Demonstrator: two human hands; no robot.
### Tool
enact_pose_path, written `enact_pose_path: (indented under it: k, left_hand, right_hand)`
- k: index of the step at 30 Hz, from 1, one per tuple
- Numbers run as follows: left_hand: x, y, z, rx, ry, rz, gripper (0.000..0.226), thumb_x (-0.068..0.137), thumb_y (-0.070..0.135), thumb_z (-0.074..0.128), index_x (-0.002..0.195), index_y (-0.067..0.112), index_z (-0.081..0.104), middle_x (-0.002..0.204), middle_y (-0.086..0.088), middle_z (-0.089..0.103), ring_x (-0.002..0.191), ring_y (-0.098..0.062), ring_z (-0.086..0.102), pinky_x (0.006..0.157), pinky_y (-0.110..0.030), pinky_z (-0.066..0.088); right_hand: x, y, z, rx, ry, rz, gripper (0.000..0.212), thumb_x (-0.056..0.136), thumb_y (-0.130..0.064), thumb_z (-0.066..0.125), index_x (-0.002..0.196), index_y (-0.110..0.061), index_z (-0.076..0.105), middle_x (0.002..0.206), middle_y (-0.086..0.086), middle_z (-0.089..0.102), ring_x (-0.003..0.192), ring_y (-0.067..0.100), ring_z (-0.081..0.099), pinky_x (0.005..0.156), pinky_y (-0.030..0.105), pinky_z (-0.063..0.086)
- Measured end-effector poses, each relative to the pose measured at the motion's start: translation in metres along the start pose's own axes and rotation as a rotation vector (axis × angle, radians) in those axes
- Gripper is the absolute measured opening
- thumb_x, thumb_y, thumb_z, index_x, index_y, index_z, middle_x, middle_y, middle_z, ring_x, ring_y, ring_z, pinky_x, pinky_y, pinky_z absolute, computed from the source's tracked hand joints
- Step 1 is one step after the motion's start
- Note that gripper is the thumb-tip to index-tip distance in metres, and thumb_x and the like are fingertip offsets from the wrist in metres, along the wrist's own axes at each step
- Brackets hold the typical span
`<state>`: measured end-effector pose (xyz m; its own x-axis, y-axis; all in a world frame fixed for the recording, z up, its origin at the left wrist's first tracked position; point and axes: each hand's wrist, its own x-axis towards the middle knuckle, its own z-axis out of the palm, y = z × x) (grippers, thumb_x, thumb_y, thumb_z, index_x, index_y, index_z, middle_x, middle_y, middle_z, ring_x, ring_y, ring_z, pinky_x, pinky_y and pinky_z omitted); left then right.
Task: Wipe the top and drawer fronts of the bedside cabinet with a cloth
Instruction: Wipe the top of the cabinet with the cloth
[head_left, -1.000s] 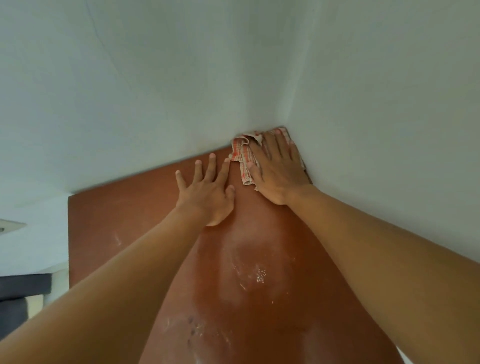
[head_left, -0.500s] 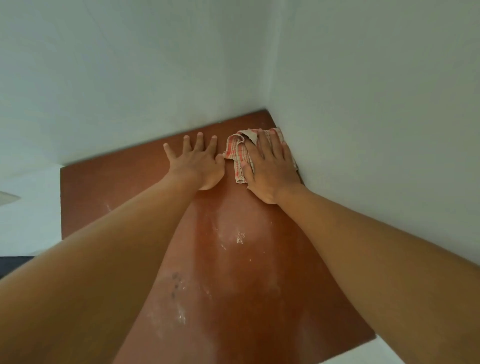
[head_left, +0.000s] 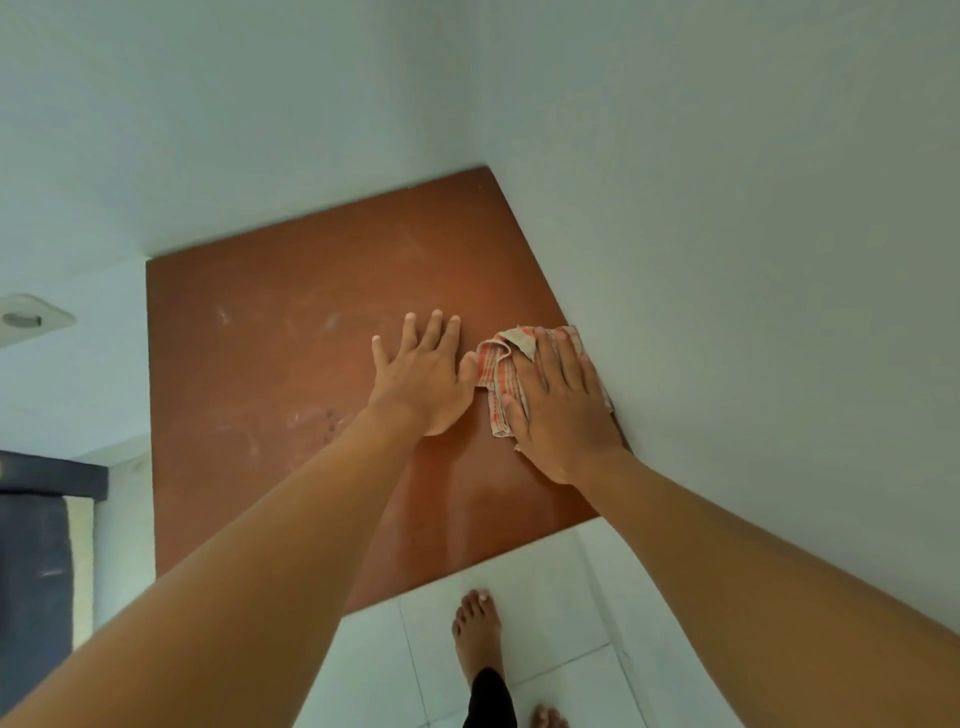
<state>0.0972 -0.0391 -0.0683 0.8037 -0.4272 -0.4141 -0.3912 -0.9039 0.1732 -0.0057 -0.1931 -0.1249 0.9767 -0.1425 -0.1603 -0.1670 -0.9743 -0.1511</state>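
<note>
The bedside cabinet's reddish-brown top (head_left: 291, 364) fills the middle of the view, tucked into a corner between two pale walls. Dusty white smudges show on its left half. My right hand (head_left: 558, 405) lies flat, palm down, on a crumpled orange-and-cream checked cloth (head_left: 501, 379) near the top's right edge, against the wall. My left hand (head_left: 423, 376) rests flat on the bare top just left of the cloth, fingers spread, holding nothing. The drawer fronts are out of sight.
White walls (head_left: 727, 260) close the cabinet in at the back and right. White floor tiles (head_left: 545, 587) and a bare foot (head_left: 475, 629) lie below its front edge. A dark blue mattress or bedding (head_left: 31, 571) is at the left; a wall socket (head_left: 26, 319) sits above it.
My right hand has dragged the cloth from the back corner toward the front along the right wall. My left hand came back with it. My view has tilted down, showing the floor and foot.
</note>
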Motion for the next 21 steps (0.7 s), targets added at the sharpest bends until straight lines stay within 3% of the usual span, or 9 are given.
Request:
enact_pose_path:
  k: [8, 11, 13, 15, 18, 20, 21]
  left_hand:
    - [-0.095, 0.023, 0.039, -0.1, 0.026, 0.023, 0.063, 0.106, 0.049, 0.018, 0.163, 0.026, 0.007, 0.171, 0.002, 0.002, 0.157, -0.024, -0.009, 0.122, -0.06, -0.002]
    - [-0.123, 0.026, 0.047, -0.132, 0.055, 0.035, 0.062, 0.106, 0.049, 0.021, 0.163, 0.025, 0.011, 0.171, 0.002, 0.006, 0.157, -0.024, -0.007, 0.123, -0.058, -0.001]
    - [-0.139, 0.026, 0.049, -0.158, 0.068, 0.044, 0.061, 0.106, 0.048, 0.022, 0.162, 0.025, 0.014, 0.171, 0.001, 0.009, 0.157, -0.024, -0.005, 0.123, -0.058, 0.001]
    - [-0.151, 0.024, 0.052, -0.167, 0.078, 0.045, 0.061, 0.106, 0.048, 0.023, 0.162, 0.025, 0.016, 0.171, 0.001, 0.01, 0.158, -0.024, -0.005, 0.124, -0.058, 0.002]
    - [-0.164, 0.018, 0.053, -0.16, 0.067, 0.039, 0.062, 0.105, 0.049, 0.022, 0.162, 0.026, 0.016, 0.171, 0.0, 0.009, 0.157, -0.024, -0.006, 0.124, -0.059, 0.002]
    - [-0.167, 0.015, 0.051, -0.152, 0.064, 0.037, 0.062, 0.105, 0.05, 0.022, 0.162, 0.026, 0.015, 0.171, 0.0, 0.009, 0.157, -0.025, -0.006, 0.124, -0.059, 0.002]
    - [-0.168, 0.014, 0.048, -0.149, 0.064, 0.035, 0.062, 0.105, 0.05, 0.022, 0.162, 0.026, 0.016, 0.171, 0.0, 0.009, 0.157, -0.025, -0.005, 0.124, -0.059, 0.002]
  right_hand:
    - [-0.109, 0.014, 0.013, 0.017, 0.051, -0.038, 0.065, 0.096, -0.036, 0.038, 0.154, -0.007, 0.043, 0.159, 0.024, 0.039, 0.151, 0.045, 0.03, 0.123, 0.058, 0.028]
    - [-0.135, 0.017, 0.017, 0.014, 0.092, -0.047, 0.065, 0.086, -0.012, 0.062, 0.149, -0.003, 0.049, 0.152, 0.027, 0.048, 0.145, 0.049, 0.039, 0.116, 0.059, 0.039]
    - [-0.158, 0.018, 0.016, 0.043, 0.069, -0.004, 0.073, 0.076, 0.004, 0.07, 0.147, -0.003, 0.052, 0.148, 0.025, 0.053, 0.142, 0.048, 0.045, 0.101, 0.052, 0.055]
    - [-0.188, 0.023, 0.025, -0.014, -0.003, 0.005, 0.069, 0.074, 0.004, 0.069, 0.141, -0.005, 0.058, 0.14, 0.024, 0.059, 0.135, 0.044, 0.054, 0.089, 0.045, 0.061]
    - [-0.233, 0.034, 0.051, -0.077, -0.127, 0.041, 0.059, 0.072, 0.004, 0.081, 0.127, -0.009, 0.067, 0.13, 0.022, 0.064, 0.125, 0.041, 0.061, 0.099, 0.046, 0.058]
    - [-0.249, 0.035, 0.057, 0.016, -0.153, 0.098, 0.071, 0.069, 0.002, 0.085, 0.135, -0.008, 0.063, 0.139, 0.022, 0.059, 0.129, 0.039, 0.06, 0.091, 0.042, 0.062]
    - [-0.25, 0.033, 0.055, 0.051, -0.149, 0.091, 0.072, 0.076, -0.001, 0.079, 0.143, -0.007, 0.055, 0.147, 0.022, 0.052, 0.135, 0.037, 0.055, 0.094, 0.04, 0.062]
